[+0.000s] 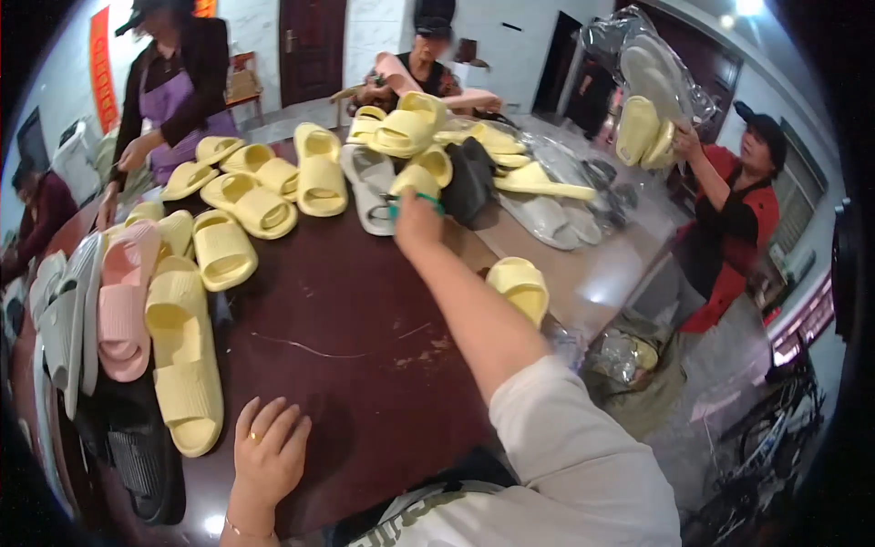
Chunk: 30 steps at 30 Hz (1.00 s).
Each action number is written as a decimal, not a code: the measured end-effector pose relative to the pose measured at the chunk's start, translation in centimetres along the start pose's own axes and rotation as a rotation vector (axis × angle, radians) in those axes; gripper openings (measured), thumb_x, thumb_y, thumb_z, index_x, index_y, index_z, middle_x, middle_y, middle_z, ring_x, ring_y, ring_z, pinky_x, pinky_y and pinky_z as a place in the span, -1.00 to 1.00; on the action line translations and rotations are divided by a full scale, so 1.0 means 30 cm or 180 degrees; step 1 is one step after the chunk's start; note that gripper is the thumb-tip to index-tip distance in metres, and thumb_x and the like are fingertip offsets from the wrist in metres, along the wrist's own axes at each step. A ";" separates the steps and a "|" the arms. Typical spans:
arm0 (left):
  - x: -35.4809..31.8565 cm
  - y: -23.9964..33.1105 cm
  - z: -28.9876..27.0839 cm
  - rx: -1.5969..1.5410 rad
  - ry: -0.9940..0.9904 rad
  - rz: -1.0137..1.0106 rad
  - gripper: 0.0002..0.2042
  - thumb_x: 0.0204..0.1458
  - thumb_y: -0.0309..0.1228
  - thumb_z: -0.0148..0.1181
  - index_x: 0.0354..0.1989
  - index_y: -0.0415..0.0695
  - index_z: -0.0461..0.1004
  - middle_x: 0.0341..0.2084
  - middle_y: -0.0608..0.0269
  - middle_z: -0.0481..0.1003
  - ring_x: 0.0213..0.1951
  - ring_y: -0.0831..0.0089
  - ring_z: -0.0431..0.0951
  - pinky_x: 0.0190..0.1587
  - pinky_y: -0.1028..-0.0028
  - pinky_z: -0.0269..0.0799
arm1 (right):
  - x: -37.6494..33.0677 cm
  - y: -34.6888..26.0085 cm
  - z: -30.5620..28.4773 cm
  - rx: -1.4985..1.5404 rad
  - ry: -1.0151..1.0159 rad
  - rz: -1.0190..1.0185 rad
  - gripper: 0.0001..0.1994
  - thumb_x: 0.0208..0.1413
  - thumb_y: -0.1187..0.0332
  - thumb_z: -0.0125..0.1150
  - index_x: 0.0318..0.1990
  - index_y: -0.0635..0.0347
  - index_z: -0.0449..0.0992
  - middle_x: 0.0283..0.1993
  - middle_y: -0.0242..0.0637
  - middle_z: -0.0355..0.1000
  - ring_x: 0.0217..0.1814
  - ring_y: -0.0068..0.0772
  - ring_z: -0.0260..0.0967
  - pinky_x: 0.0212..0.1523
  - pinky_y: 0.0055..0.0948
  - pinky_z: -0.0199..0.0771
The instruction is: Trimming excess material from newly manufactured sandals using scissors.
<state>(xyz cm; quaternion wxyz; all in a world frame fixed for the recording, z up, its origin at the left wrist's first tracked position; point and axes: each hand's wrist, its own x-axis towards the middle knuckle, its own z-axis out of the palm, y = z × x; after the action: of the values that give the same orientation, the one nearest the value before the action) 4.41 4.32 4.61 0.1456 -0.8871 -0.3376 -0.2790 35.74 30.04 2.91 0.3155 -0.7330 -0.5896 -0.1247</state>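
My left hand (271, 448) lies on the dark red table (337, 301), fingers stretched out and holding nothing. Far ahead, my outstretched right hand (418, 224) is closed around a small tool with green parts (394, 210); its kind is mostly hidden by my fingers. Just beyond that hand is a yellow slipper (428, 171), and whether I touch it I cannot tell. To its left lies a grey slipper (367, 187), to its right a black slipper (469, 182). One yellow slipper (521, 288) sits right of my forearm.
Several yellow slippers (246, 204) curve along the table's far and left sides, with a pink slipper (125, 301) and black slippers (146, 456) at the left. Clear plastic bags (574, 155) lie at the right. A person in red (729, 210) lifts bagged slippers (652, 82); others work across the table.
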 end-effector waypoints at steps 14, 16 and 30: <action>0.003 -0.013 -0.017 -0.0494 0.0422 -0.0128 -0.81 -0.28 -0.56 0.18 -0.40 -0.17 0.48 -0.46 0.27 0.44 -0.33 0.32 0.47 -0.30 0.40 0.38 | 0.057 0.181 -0.296 0.0413 0.0615 0.0200 -0.67 -0.22 0.40 0.12 -0.23 0.26 0.28 -0.38 0.05 0.41 -0.28 0.03 0.40 -0.28 -0.19 0.38; -0.012 -0.010 -0.034 -0.0523 0.0429 -0.0224 -0.80 -0.28 -0.56 0.19 -0.38 -0.17 0.48 -0.44 0.26 0.44 -0.31 0.32 0.47 -0.29 0.39 0.38 | -0.014 0.141 -0.440 0.1146 0.0507 0.0461 -0.69 -0.24 0.44 0.15 -0.26 0.28 0.32 -0.37 -0.04 0.41 -0.31 -0.11 0.40 -0.30 -0.27 0.38; -0.008 -0.006 -0.008 -0.5650 0.1426 -0.2548 -0.24 -0.18 -0.37 0.34 0.18 -0.17 0.00 0.15 0.12 0.10 0.07 0.27 0.28 -0.04 0.32 0.38 | -0.333 0.047 -0.678 0.4393 -0.1346 0.0504 -0.66 -0.19 0.58 0.20 -0.17 0.23 0.33 -0.31 -0.33 0.35 -0.33 -0.54 0.32 -0.33 -0.56 0.36</action>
<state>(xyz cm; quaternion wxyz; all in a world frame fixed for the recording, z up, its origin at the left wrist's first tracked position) 4.06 4.22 4.67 -0.6142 -0.4225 -0.2457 -0.6196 38.18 9.63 12.59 0.5935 -0.4158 -0.5275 0.4433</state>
